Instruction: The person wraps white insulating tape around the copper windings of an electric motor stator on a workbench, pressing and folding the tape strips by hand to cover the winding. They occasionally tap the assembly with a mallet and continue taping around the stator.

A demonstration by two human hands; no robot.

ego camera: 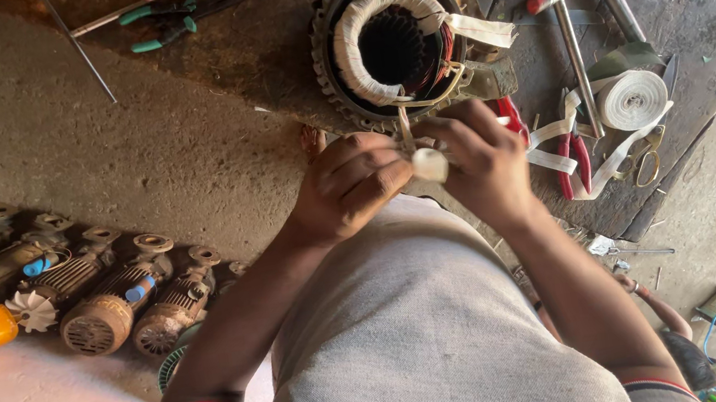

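Note:
A round motor stator (pixel 393 44) with copper windings wrapped in white cloth tape stands on the dark work mat (pixel 264 47) in front of me. A thin lead or tape strip (pixel 404 121) runs down from its near rim to my hands. My left hand (pixel 347 184) pinches that strip, fingers closed. My right hand (pixel 482 162) holds a small white roll of tape (pixel 430 165) between the fingers, touching the left hand just below the stator.
A larger white tape roll (pixel 632 98), red-handled pliers (pixel 575 165), scissors (pixel 648 161) and a hammer (pixel 571 35) lie right of the stator. Green-handled pliers (pixel 164 24) lie at far left. Several old motors (pixel 104 303) sit along the floor at left.

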